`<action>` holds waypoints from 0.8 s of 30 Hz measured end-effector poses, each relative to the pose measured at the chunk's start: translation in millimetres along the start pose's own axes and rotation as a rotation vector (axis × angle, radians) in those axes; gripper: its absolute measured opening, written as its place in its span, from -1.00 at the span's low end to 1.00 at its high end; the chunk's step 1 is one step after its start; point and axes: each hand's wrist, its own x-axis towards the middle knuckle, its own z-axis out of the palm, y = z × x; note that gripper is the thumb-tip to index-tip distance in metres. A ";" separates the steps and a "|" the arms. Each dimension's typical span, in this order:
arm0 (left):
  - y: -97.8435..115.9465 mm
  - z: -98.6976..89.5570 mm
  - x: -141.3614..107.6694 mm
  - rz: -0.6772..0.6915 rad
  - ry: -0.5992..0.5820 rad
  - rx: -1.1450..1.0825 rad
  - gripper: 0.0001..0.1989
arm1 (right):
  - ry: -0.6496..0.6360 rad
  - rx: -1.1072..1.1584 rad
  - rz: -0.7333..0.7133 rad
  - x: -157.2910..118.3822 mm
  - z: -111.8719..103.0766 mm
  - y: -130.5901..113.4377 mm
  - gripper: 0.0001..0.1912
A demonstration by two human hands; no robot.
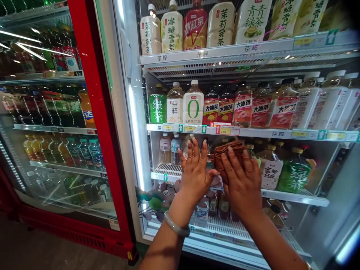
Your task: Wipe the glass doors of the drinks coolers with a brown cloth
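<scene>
Both of my hands are raised before the glass front of a drinks cooler. My left hand (195,170) has its fingers stretched and its palm turned to the glass, with nothing in it; a pale bangle (176,225) circles that wrist. Just to the right, a folded brown cloth (229,150) lies against the glass under the spread fingers of my right hand (242,180), which press on it. Behind the hands, rows of bottles show through the glass, among them a white-labelled bottle with a green zero (193,105).
A second cooler with a red frame (98,112) stands at the left, its shelves holding bottles. The lit shelf edge (264,133) of the nearer cooler carries price tags. Grey floor (56,249) shows at the bottom left.
</scene>
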 end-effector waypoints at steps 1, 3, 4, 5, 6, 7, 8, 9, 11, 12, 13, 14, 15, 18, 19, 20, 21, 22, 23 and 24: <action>2.8 1.3 -0.3 0.005 -0.008 -0.003 -0.09 | 0.019 -0.015 0.044 0.1 -1.8 5.3 -0.26; 7.8 4.3 -0.5 0.003 -0.013 -0.010 -0.11 | 0.044 -0.031 0.121 5.3 -3.5 10.4 -0.24; 10.0 5.8 -0.3 -0.004 -0.011 -0.012 -0.12 | 0.041 -0.031 0.142 8.9 -3.4 10.0 -0.24; 12.2 7.3 0.1 -0.009 -0.009 -0.012 -0.12 | 0.031 -0.028 0.151 12.3 -2.9 8.1 -0.24; 14.5 8.8 0.6 -0.008 -0.005 -0.011 -0.12 | 0.017 -0.021 0.145 14.4 -2.1 5.2 -0.25; 17.0 10.3 1.2 -0.004 -0.005 -0.011 -0.12 | 0.003 -0.012 0.129 14.8 -1.2 2.1 -0.26; 19.9 12.0 1.7 0.003 -0.008 -0.012 -0.11 | -0.007 0.000 0.109 13.2 -0.6 -0.3 -0.28; 23.3 13.7 1.9 0.013 -0.013 -0.012 -0.09 | -0.014 0.014 0.092 9.5 -0.4 -1.4 -0.30; 30.9 17.2 1.7 0.032 -0.025 -0.009 -0.08 | -0.023 0.034 0.073 -1.8 -1.7 2.0 -0.32; 34.8 19.0 1.2 0.041 -0.030 -0.003 -0.08 | -0.026 0.034 0.075 -7.9 -3.2 6.7 -0.31; 38.7 20.8 0.6 0.049 -0.034 0.004 -0.09 | -0.026 0.025 0.083 -13.3 -5.3 12.9 -0.30; 42.2 22.5 0.0 0.057 -0.033 0.012 -0.09 | -0.016 0.010 0.095 -17.1 -7.8 20.2 -0.29; 45.4 24.1 -0.6 0.062 -0.031 0.018 -0.10 | 0.002 -0.007 0.113 -19.0 -10.4 27.7 -0.28; 52.4 29.2 -1.5 0.054 -0.013 0.026 -0.10 | 0.055 -0.036 0.202 -13.9 -17.7 45.8 -0.25; 54.1 30.8 -1.4 0.048 -0.011 0.028 -0.10 | 0.055 -0.034 0.229 -10.4 -19.4 48.8 -0.24; 55.6 32.3 -1.1 0.038 -0.012 0.030 -0.09 | 0.046 -0.028 0.242 -7.1 -20.5 50.1 -0.22; 56.8 33.5 -0.6 0.028 -0.015 0.031 -0.08 | 0.030 -0.021 0.239 -4.8 -21.1 49.8 -0.21; 57.9 34.5 0.0 0.017 -0.017 0.031 -0.07 | 0.016 -0.016 0.223 -3.7 -21.0 48.3 -0.21; 58.7 35.2 0.6 0.007 -0.016 0.028 -0.06 | 0.002 -0.013 0.199 -4.2 -20.4 46.2 -0.21; 59.4 35.4 1.4 -0.002 -0.013 0.022 -0.06 | -0.010 -0.011 0.171 -6.2 -19.5 43.8 -0.21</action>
